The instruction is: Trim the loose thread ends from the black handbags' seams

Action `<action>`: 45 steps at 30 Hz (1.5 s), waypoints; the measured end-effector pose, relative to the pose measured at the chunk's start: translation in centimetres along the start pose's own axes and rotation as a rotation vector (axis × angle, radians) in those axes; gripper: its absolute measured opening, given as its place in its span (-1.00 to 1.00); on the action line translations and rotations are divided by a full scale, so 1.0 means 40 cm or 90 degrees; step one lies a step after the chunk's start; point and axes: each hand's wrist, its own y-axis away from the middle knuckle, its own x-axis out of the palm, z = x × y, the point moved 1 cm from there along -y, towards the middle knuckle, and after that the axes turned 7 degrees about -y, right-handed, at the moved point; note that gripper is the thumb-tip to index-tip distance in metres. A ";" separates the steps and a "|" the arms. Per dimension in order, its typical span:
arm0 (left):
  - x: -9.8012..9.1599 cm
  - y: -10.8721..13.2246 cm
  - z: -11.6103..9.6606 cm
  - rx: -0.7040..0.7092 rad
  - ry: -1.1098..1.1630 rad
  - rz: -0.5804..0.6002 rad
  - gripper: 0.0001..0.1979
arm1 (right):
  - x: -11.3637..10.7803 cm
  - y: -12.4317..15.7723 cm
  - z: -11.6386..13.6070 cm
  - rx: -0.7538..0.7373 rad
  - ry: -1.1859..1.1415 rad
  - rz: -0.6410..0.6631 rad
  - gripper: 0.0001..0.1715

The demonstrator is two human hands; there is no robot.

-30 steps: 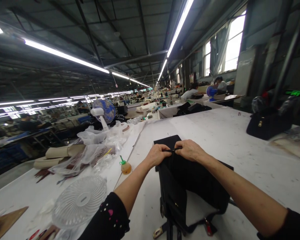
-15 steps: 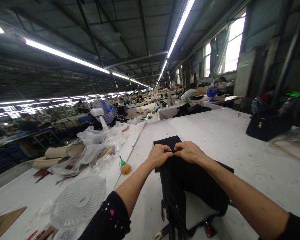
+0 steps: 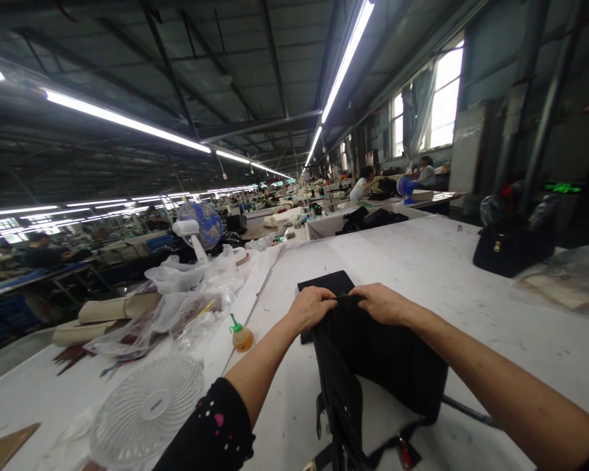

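Note:
A black bag (image 3: 377,366) stands on the white table (image 3: 436,261) in front of me, with straps and metal buckles trailing toward the near edge. My left hand (image 3: 310,307) and my right hand (image 3: 383,303) are both closed at the bag's top edge, pinching a thin black strip stretched between them. A flat black flap of the bag lies on the table just beyond my hands.
A small orange bottle with a green cap (image 3: 240,335) stands left of the bag. A clear fan guard (image 3: 147,409) lies at the near left, by crumpled plastic bags (image 3: 186,294) and a blue desk fan (image 3: 199,226). Another black bag (image 3: 513,245) sits far right. Other people work at distant tables.
My hands have drawn slightly apart along the bag's top edge, the right one shifting rightward. The view has tilted down and left a little.

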 end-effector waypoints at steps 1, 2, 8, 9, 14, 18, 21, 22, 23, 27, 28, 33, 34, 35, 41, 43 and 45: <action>0.001 -0.003 0.001 0.013 0.006 0.009 -0.78 | -0.004 0.003 -0.003 0.007 -0.007 0.005 -0.54; 0.002 -0.005 0.001 0.025 0.011 0.015 -0.77 | -0.007 0.006 -0.004 0.011 -0.019 0.009 -0.53; 0.004 -0.013 -0.008 0.064 -0.023 0.002 -0.71 | -0.001 0.005 0.016 -0.027 -0.004 0.018 -0.72; 0.004 -0.014 -0.013 0.070 -0.043 -0.012 -0.70 | 0.004 0.005 0.022 -0.027 0.029 0.004 -0.71; 0.002 -0.012 -0.025 0.074 -0.130 -0.054 -0.75 | 0.029 0.017 0.055 0.042 0.221 -0.051 -0.53; -0.007 0.004 -0.018 0.080 -0.125 -0.030 -0.74 | 0.023 0.026 0.062 0.008 0.241 -0.018 -0.58; -0.012 0.022 -0.014 0.100 -0.122 -0.019 -0.72 | 0.013 0.033 0.051 -0.042 0.235 0.032 -0.67; -0.012 0.028 -0.014 0.107 -0.125 -0.022 -0.72 | 0.011 0.035 0.047 -0.057 0.235 0.043 -0.69; -0.012 0.032 -0.016 0.112 -0.129 -0.026 -0.72 | 0.011 0.038 0.045 -0.068 0.236 0.049 -0.70; -0.012 0.038 -0.022 0.113 -0.145 -0.046 -0.73 | 0.013 0.046 0.046 -0.074 0.247 0.016 -0.70; -0.013 0.039 -0.022 0.110 -0.144 -0.045 -0.73 | 0.012 0.048 0.047 -0.069 0.242 0.006 -0.68; -0.015 0.043 -0.016 0.090 -0.115 -0.012 -0.70 | -0.017 0.064 0.021 -0.051 0.097 0.075 -0.73; -0.014 0.044 -0.017 0.089 -0.115 -0.013 -0.69 | -0.025 0.068 0.008 -0.034 0.067 0.077 -0.66; -0.012 0.045 -0.018 0.090 -0.118 -0.015 -0.68 | -0.032 0.073 -0.004 -0.015 0.040 0.070 -0.60; 0.000 0.022 -0.032 0.095 -0.160 -0.020 -0.68 | -0.046 0.080 -0.039 0.024 0.039 0.020 -0.79; 0.002 0.015 -0.034 0.100 -0.171 -0.016 -0.67 | -0.047 0.077 -0.034 0.034 0.079 0.010 -0.85; 0.003 0.012 -0.033 0.107 -0.179 -0.011 -0.67 | -0.047 0.074 -0.029 0.056 0.112 -0.003 -0.83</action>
